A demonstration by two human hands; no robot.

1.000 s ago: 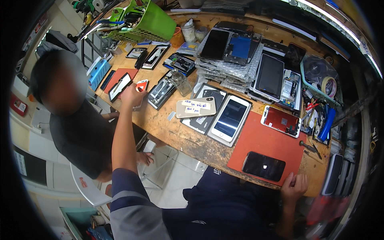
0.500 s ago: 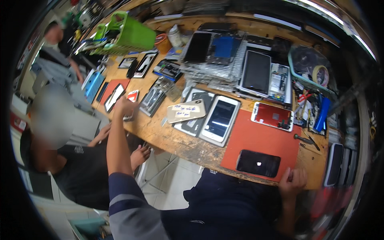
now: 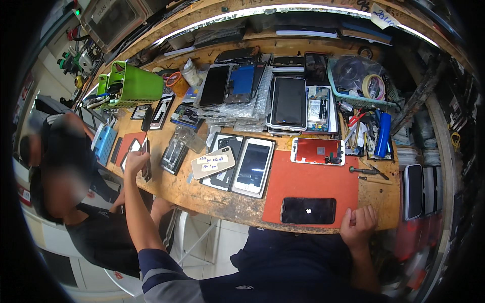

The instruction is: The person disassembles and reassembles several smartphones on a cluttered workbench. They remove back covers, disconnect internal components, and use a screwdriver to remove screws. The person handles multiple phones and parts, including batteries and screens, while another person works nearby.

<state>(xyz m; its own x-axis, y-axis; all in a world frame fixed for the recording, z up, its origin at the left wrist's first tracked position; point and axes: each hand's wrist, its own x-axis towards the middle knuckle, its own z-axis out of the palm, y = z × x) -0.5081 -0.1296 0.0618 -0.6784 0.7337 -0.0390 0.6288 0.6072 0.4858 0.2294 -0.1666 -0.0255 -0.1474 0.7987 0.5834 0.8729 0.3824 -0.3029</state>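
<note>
Phone, dark and slim, stands on edge in the left hand at the left end of the wooden workbench, where the fingers are curled around it in a closed grip, the arm stretched far out from the lower edge.

Going by size: the workbench fills the middle of the view, its front edge worn and chipped. On it lies an orange-red mat, with a black phone flat near the mat's front edge, screen lit with a small white mark. The right hand rests on the bench edge just beside that phone, fingers bent into a loose fist and holding nothing that I can see. Left of the mat lie a white phone face up and a pale phone back bearing a paper label. A red screen assembly sits at the mat's far edge. A green bin stands at the far left (tools poke out of it). Another person sits left of the bench.
</note>
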